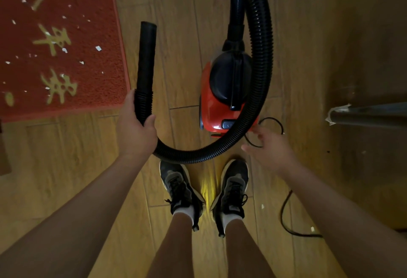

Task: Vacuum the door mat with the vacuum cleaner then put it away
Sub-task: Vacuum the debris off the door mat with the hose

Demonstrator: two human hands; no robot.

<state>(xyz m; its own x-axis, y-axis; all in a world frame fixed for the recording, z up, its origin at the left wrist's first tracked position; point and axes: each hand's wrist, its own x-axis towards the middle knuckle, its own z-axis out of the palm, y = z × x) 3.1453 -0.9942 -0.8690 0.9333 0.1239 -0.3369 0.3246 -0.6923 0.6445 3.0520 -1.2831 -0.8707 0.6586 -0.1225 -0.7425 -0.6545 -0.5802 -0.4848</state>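
Head view: hose [211, 154] in left hand [134, 129] fingers [130, 101], beside door mat [66, 57].

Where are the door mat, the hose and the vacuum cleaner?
door mat [99, 89]: head view, bare red pile.
hose [147, 53]: head view, smooth end tube.
vacuum cleaner [209, 106]: head view, red shell.

Your view is dim and warm-toned. A yellow glare patch sits on the floor [208, 189]; your right hand [269, 148] is motion-blurred; frame edges bow.
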